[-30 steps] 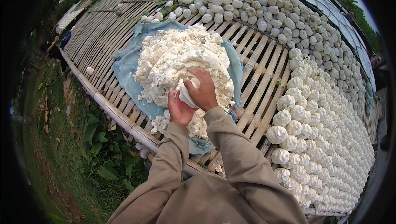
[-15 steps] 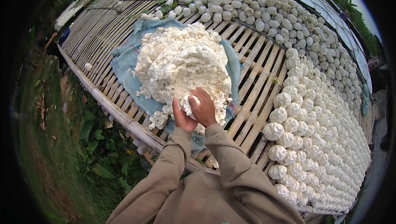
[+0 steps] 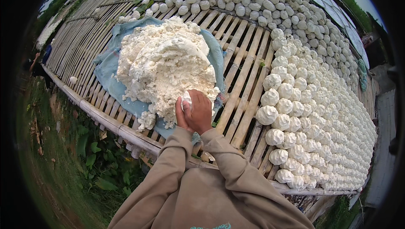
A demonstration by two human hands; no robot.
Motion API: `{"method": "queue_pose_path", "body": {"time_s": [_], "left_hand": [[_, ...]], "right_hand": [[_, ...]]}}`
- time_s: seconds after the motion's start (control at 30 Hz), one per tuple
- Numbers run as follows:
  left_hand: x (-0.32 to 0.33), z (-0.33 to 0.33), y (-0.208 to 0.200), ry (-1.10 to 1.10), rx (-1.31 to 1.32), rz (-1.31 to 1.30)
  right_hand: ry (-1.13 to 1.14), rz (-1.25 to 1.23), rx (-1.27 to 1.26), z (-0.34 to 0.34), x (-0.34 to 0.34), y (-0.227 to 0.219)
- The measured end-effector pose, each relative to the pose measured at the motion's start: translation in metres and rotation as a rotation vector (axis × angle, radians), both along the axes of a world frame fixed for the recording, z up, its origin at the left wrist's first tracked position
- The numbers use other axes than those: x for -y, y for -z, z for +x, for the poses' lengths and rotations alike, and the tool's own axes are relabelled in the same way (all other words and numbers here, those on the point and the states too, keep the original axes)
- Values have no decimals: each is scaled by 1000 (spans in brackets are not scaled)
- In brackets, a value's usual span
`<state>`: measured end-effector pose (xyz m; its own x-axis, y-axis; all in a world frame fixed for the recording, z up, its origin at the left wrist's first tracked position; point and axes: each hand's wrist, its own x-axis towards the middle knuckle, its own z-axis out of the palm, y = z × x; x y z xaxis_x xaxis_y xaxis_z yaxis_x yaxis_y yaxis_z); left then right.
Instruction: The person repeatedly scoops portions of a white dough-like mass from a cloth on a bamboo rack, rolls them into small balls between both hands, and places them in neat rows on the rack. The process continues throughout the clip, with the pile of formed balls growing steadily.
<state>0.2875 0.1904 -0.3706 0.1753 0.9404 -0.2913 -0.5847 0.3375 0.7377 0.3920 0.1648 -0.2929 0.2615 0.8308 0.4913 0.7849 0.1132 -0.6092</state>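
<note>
Between my two hands, near the front edge of a big crumbly mound of white dough-like mash (image 3: 164, 60), sits a small lump of the same white mash (image 3: 186, 98). My right hand (image 3: 199, 110) wraps over the lump from the right, hiding most of it. On the other side my left hand (image 3: 182, 115) presses against it, its fingers partly covered by the right. The mound rests on a blue cloth (image 3: 108, 77) spread over bamboo slats. To the right stand rows of shaped white balls (image 3: 266, 115) with ridged, pointed tops.
Smoother, greyer rounded lumps (image 3: 253, 6) cover the far side of the bamboo platform (image 3: 236, 81). A thick bamboo pole (image 3: 114, 125) edges it at the left, above grass and leafy plants (image 3: 95, 157). Another person's arm (image 3: 35, 60) shows at the far left.
My hands have closed together more tightly round the lump, the right now covering more of it. The whole view has shifted, so the mound and the rows appear further left.
</note>
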Motion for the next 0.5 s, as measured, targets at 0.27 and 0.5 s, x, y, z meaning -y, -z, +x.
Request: {"method": "queue_pose_path", "body": {"time_s": [0.27, 0.5], "left_hand": [[18, 29, 4, 63, 17, -62], [31, 43, -4, 243, 312, -253]], "right_hand": [[82, -12, 50, 22, 26, -6], [-78, -274, -171, 42, 39, -11]]}}
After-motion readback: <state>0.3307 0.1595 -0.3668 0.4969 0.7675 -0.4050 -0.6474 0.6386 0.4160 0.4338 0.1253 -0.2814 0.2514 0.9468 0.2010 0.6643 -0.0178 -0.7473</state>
